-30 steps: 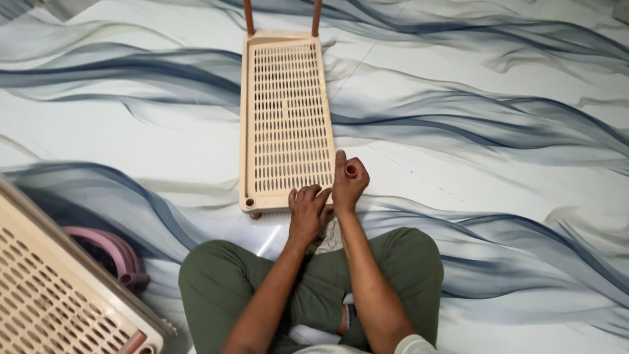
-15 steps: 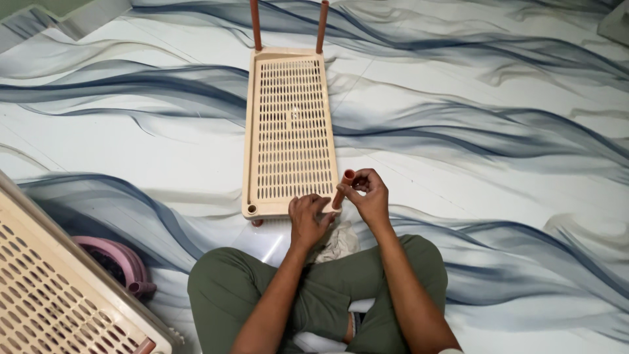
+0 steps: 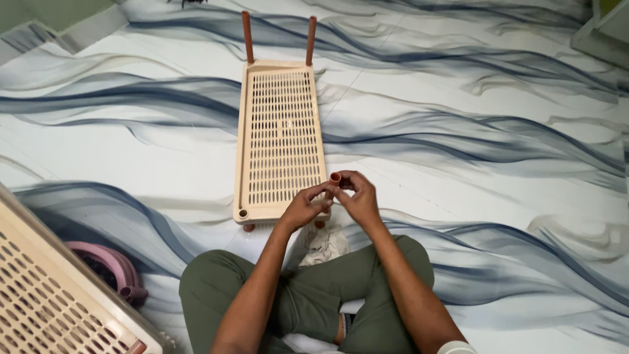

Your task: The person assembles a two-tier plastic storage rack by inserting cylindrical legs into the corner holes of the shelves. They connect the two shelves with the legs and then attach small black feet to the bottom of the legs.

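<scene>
**A small brown cap is held at the near corner of the shelf**

A small brown cap is pinched between the left hand and the right hand, just above the near right corner of the beige slotted shelf on the floor. The fitting step seems in hand; careful alignment with the corner socket is called for. A pink tub at near left holds something dark, not identifiable.

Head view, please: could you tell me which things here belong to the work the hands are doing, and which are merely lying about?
In hand:
- small brown tube piece, pinched between left hand and right hand
- beige slotted shelf panel with two brown posts at its far end

Lying about:
- second beige panel, lower left
- pink round container
- white crumpled cloth
</scene>
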